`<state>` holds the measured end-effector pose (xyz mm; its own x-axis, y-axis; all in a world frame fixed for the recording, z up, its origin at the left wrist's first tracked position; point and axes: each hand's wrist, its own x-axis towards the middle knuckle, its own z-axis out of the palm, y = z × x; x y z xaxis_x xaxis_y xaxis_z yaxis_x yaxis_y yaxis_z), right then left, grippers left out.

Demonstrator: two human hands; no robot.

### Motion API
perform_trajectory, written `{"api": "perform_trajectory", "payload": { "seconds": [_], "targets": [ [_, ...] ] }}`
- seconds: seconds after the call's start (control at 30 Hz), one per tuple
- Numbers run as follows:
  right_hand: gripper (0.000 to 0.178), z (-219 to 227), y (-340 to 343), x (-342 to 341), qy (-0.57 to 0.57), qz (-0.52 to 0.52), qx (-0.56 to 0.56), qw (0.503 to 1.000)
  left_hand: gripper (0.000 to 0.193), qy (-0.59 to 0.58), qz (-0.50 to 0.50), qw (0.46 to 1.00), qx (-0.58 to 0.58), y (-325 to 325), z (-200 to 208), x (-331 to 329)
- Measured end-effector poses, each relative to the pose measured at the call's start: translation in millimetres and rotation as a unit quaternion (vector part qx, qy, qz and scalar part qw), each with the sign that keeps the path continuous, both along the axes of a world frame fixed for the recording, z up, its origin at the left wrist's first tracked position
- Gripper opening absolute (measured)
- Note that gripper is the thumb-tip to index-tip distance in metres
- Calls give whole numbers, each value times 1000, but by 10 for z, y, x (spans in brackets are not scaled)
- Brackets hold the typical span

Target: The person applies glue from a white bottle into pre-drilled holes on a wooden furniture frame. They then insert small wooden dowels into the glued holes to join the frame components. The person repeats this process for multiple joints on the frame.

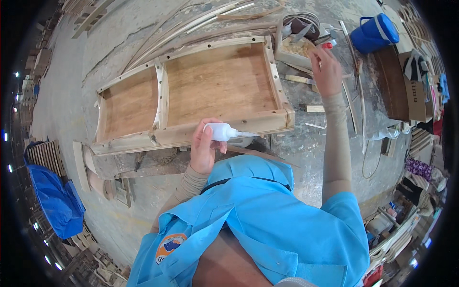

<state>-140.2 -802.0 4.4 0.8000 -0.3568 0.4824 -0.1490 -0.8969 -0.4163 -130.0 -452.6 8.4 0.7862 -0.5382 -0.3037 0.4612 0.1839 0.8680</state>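
My left hand (204,148) is closed round a small white squeeze bottle (217,131) with a long clear nozzle, tilted on its side with the nozzle pointing right. The bottle is in front of the near rail of a wooden frame (224,125). This frame has a brown panel, a crosspiece and several dark holes along its rails. My right hand (327,74) is raised beside a small wooden box (295,58) of sawdust (297,47). Its fingers are bent together, and anything between them is too small to make out. A red cap (327,45) shows just beyond its fingertips.
Thin wooden strips (191,26) lie behind the frame. A dark coil (303,21) and a putty knife (301,33) rest at the box. Off to the right are a blue jug (375,33), a cardboard box (415,95) and wood scraps (314,108). A blue tarp (52,196) is at left.
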Motion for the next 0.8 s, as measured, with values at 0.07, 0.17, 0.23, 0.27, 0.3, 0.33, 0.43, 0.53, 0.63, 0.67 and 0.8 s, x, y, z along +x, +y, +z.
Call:
{"api": "perform_trajectory", "payload": {
  "seconds": [0.07,0.17,0.23,0.27,0.3,0.33,0.43,0.53,0.63,0.67,0.8],
  "targets": [
    [10,-73,-151,196,16,13,-45,999,36,2,3,1000,5,-13,20,-5],
    [10,-211,-374,378,99,18,-103,990,36,14,9,1000,9,-19,30,-10],
    [11,-302,-476,443,159,19,-134,978,36,26,15,999,13,-17,39,-8],
    [11,-345,-504,479,196,20,-152,969,36,36,17,999,13,-16,46,-6],
    [11,-392,-528,506,233,20,-170,957,36,46,19,999,12,-15,52,-3],
    [12,-438,-566,536,268,21,-189,944,36,55,21,998,11,-17,58,-2],
    [16,-703,-769,621,304,52,-210,928,35,56,14,998,11,-16,51,8],
    [16,-747,-724,770,362,17,-223,905,31,77,13,997,-18,16,46,12],
    [16,-717,-728,844,376,16,-217,901,31,74,12,997,-13,9,52,11],
    [16,-706,-701,849,375,13,-219,901,32,71,14,997,-12,10,54,8],
    [16,-707,-753,743,313,21,-218,924,32,60,12,998,-20,8,40,-2]
  ]
}}
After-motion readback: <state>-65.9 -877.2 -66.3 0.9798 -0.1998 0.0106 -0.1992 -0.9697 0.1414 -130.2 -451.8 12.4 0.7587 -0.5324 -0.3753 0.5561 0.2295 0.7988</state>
